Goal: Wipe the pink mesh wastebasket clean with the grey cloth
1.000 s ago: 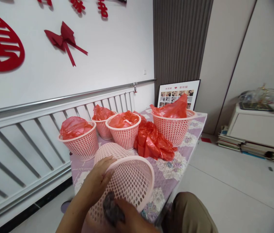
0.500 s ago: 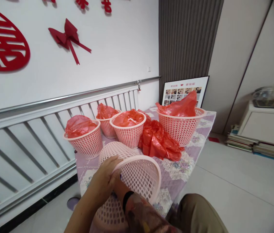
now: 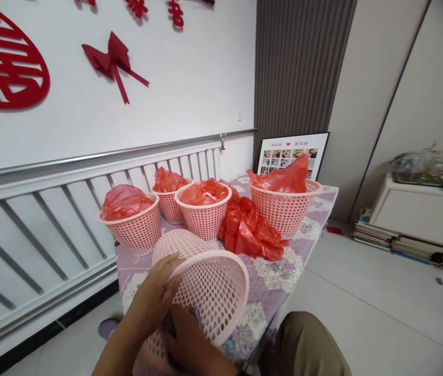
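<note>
A pink perforated plastic basket lies on its side on the table, its round mouth turned to the right and toward me. My left hand grips its rim from the left, thumb over the edge. Blurred by motion, my right hand is at the basket's mouth, its fingers curled around a crumpled dark grey cloth. Much of that cloth is hidden by the hand. Behind the basket lies a heap of red plastic bags.
Several upright pink baskets hold red plastic bags: a left one, a middle one and a right one. A floral cloth covers the table. A white radiator runs along the wall; a framed photo board leans behind.
My right hand has drawn back out of the basket toward me, and the dark cloth shows in it. My left hand stays on the rim. The view has shifted slightly.
</note>
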Motion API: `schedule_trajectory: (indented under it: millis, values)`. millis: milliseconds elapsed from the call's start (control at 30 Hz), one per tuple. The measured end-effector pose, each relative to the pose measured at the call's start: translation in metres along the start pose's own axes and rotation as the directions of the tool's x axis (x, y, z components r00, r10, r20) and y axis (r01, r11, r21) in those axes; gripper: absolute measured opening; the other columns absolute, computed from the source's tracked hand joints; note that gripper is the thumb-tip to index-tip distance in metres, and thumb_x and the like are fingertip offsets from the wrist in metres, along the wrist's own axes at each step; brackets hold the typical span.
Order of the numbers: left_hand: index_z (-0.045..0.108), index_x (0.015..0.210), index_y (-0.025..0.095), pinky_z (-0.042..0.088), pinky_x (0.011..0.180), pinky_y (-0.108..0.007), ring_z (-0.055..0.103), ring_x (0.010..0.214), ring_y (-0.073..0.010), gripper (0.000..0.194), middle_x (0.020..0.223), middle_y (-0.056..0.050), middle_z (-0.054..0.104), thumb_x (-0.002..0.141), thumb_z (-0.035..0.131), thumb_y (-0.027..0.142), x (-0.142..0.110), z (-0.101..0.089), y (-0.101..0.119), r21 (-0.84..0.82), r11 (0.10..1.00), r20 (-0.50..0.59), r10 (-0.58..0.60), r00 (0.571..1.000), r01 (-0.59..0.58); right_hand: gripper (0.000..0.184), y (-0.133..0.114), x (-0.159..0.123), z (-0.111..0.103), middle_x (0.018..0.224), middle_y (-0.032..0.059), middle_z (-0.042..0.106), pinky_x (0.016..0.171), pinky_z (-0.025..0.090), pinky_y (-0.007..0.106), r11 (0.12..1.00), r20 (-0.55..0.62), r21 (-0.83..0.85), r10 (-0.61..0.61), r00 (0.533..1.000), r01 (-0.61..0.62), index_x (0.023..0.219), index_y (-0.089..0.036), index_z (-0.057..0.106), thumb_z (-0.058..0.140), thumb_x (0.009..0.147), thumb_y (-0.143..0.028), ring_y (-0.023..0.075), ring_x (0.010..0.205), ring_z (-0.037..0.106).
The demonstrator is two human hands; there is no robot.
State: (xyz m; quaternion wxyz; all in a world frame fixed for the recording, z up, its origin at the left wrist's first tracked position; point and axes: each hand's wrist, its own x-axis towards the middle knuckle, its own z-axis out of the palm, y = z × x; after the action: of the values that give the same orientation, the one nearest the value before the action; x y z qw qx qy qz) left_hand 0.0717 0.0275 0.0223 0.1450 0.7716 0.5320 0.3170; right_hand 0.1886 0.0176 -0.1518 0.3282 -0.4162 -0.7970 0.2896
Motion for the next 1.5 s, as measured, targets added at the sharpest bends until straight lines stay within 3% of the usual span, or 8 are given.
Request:
schedule_trajectory:
  millis: [200,333,500,633,767,933,1167,1500]
  values:
    - [0.064,0.140,0.021,0.028,0.131,-0.063,0.048,0.151,-0.0298,0.063,0.157,-0.015,0.058,0.099,0.039,0.062,-0.015,-0.003,-0.015,-0.048,0.998,-0.044,-0.048,0.998,0.046,0.076,0.007,-0.036,0.006,0.153,0.0125,0.058,0.117,0.042,0.050,0.996,0.197,-0.061,0.070,0.978,-0.059,0.152,-0.029,0.050,0.075,0.080,-0.029,0.0362,0.138,0.055]
    - [0.067,0.138,0.020,0.026,0.131,-0.064,0.048,0.152,-0.0325,0.069,0.158,-0.016,0.058,0.095,0.043,0.068,-0.030,-0.011,-0.024,-0.112,0.987,-0.113,-0.125,0.986,0.112,0.058,0.022,-0.038,0.025,0.138,0.0104,0.071,0.105,0.053,0.052,0.986,0.298,-0.165,0.062,0.952,-0.012,0.137,-0.029,0.062,0.074,0.081,-0.026,0.0371,0.125,0.066]
    - [0.070,0.133,0.022,0.025,0.132,-0.062,0.054,0.147,-0.0323,0.069,0.152,-0.013,0.064,0.090,0.051,0.072,-0.056,-0.010,-0.040,-0.244,0.953,-0.240,-0.239,0.941,0.180,0.058,0.046,-0.056,0.028,0.136,0.0082,0.073,0.106,0.054,0.047,0.997,0.219,-0.069,0.048,0.975,-0.033,0.135,-0.030,0.066,0.070,0.078,-0.020,0.0365,0.124,0.068]
    - [0.066,0.136,0.024,0.028,0.132,-0.057,0.051,0.150,-0.0302,0.065,0.153,-0.010,0.064,0.091,0.053,0.069,-0.077,0.016,-0.056,-0.373,0.904,-0.338,-0.344,0.876,0.211,0.072,0.058,-0.061,-0.008,0.156,0.0122,0.059,0.118,0.045,0.049,0.995,-0.073,0.094,0.034,0.997,-0.027,0.151,-0.024,0.054,0.063,0.080,-0.019,0.0358,0.141,0.057]
    - [0.058,0.143,0.027,0.024,0.134,-0.054,0.043,0.155,-0.0266,0.056,0.160,-0.007,0.056,0.098,0.048,0.059,-0.093,0.046,-0.061,-0.414,0.878,-0.364,-0.401,0.840,0.240,0.064,0.053,-0.030,-0.053,0.155,0.0137,0.059,0.121,0.042,0.052,0.986,-0.236,0.159,0.089,0.968,-0.052,0.151,-0.021,0.052,0.054,0.087,-0.016,0.0310,0.142,0.056]
    - [0.043,0.152,0.028,0.022,0.134,-0.060,0.036,0.159,-0.0285,0.057,0.167,-0.009,0.045,0.101,0.046,0.053,-0.102,0.063,-0.053,-0.433,0.835,-0.281,-0.482,0.830,0.338,0.063,0.029,0.041,-0.082,0.145,0.0121,0.066,0.117,0.045,0.045,0.998,-0.147,-0.057,0.032,0.989,-0.041,0.145,-0.021,0.056,0.056,0.083,-0.011,0.0272,0.135,0.060]
    - [0.041,0.153,0.032,0.031,0.130,-0.065,0.050,0.150,-0.0319,0.054,0.148,-0.010,0.064,0.102,0.044,0.047,-0.107,0.075,-0.063,-0.334,0.881,-0.350,-0.446,0.824,0.335,0.055,0.021,0.119,-0.055,0.159,0.0131,0.053,0.119,0.032,0.057,0.972,0.009,-0.230,0.049,0.999,-0.045,0.147,-0.024,0.056,0.056,0.092,-0.020,0.0340,0.147,0.045]
    - [0.039,0.151,0.034,0.026,0.134,-0.062,0.035,0.160,-0.0290,0.049,0.168,-0.005,0.044,0.104,0.037,0.048,-0.107,0.077,-0.061,-0.307,0.886,-0.334,-0.441,0.833,0.347,0.060,0.046,0.096,-0.025,0.150,0.0177,0.061,0.119,0.026,0.071,0.951,0.184,-0.306,0.095,0.978,-0.035,0.148,-0.020,0.054,0.062,0.090,-0.032,0.0391,0.139,0.053]
